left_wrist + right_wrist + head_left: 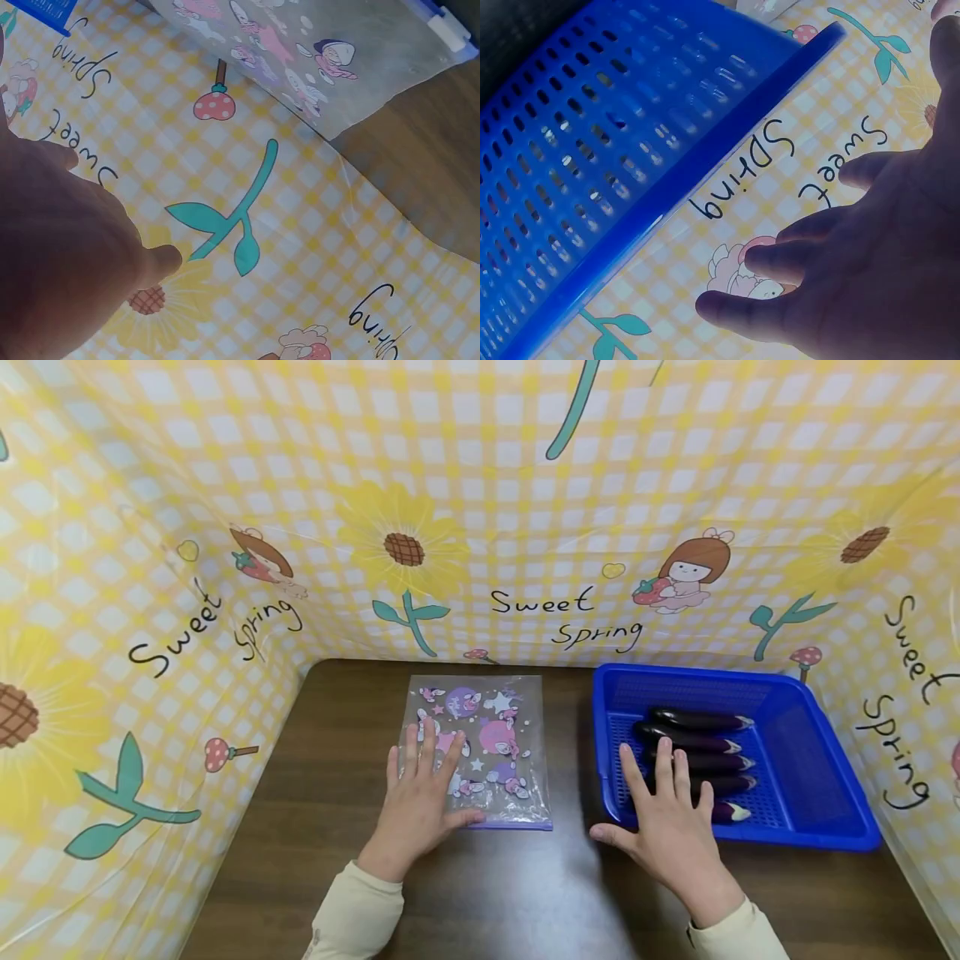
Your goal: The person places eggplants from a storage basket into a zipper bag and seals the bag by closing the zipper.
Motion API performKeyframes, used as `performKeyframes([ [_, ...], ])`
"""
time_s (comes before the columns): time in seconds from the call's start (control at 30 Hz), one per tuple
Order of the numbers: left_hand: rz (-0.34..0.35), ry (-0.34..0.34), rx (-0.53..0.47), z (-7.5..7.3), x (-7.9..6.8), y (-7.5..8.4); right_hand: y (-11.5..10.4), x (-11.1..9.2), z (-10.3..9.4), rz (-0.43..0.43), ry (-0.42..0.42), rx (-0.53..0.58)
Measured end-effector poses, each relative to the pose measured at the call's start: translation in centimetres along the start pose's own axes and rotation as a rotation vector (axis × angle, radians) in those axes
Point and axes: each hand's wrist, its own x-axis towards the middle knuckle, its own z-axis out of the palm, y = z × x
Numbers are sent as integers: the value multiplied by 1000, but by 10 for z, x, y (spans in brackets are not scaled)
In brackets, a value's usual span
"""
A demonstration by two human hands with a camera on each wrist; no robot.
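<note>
A clear zip bag (480, 752) printed with pink and purple cartoon figures lies flat on the table, its purple zip edge toward the person; a white slider shows in the left wrist view. Fingers spread, my left hand (420, 810) overlaps the bag's left part in the head view and holds nothing. My right hand (671, 835), also spread, is over the near left side of a blue plastic basket (813, 760). Several dark eggplants (697, 742) lie side by side in the basket's left half, the nearest ones partly hidden behind the right hand.
The brown wooden table (315, 777) reaches back to a yellow checked cloth (480, 527) printed with flowers and lettering, which stands as a wall at the back and both sides. The basket sits close to the right-hand cloth.
</note>
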Motion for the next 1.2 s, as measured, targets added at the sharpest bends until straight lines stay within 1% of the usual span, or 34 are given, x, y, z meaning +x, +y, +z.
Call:
performKeyframes([
  [0.07, 2, -1, -20, 0, 1, -1, 3, 1, -2, 1, -8, 1],
  [0.13, 8, -5, -55, 1, 2, -4, 7, 1, -4, 2, -37, 7],
  [0.3, 60, -7, -183, 3, -2, -11, 19, 3, -12, -22, -139, 26],
  [0.4, 94, -1, -228, 10, -6, -13, 26, 3, -17, -46, -149, 26],
  [0.47, 124, 7, -238, 17, -8, -14, 31, 4, -21, -61, -141, 31],
  [0.53, 151, 23, -225, 25, -10, -16, 38, 7, -25, -85, -137, 39],
  [0.6, 167, 25, -201, 34, -12, -17, 47, 11, -29, -102, -157, 44],
  [0.63, 169, 15, -185, 38, -13, -17, 53, 13, -31, -111, -169, 46],
  [0.77, 126, -67, -154, 51, -16, -17, 76, 20, -37, -134, -258, 46],
  [0.83, 88, -98, -171, 56, -16, -18, 88, 23, -37, -147, -283, 43],
  [0.93, 44, -108, -185, 60, -15, -19, 102, 26, -36, -168, -313, 32],
  [1.0, 32, -112, -191, 62, -14, -20, 109, 27, -34, -176, -332, 16],
  [1.07, 26, -130, -194, 63, -13, -21, 115, 28, -31, -189, -354, 1],
  [1.2, -12, -200, -237, 66, -10, -22, 120, 28, -25, -226, -401, -16],
])
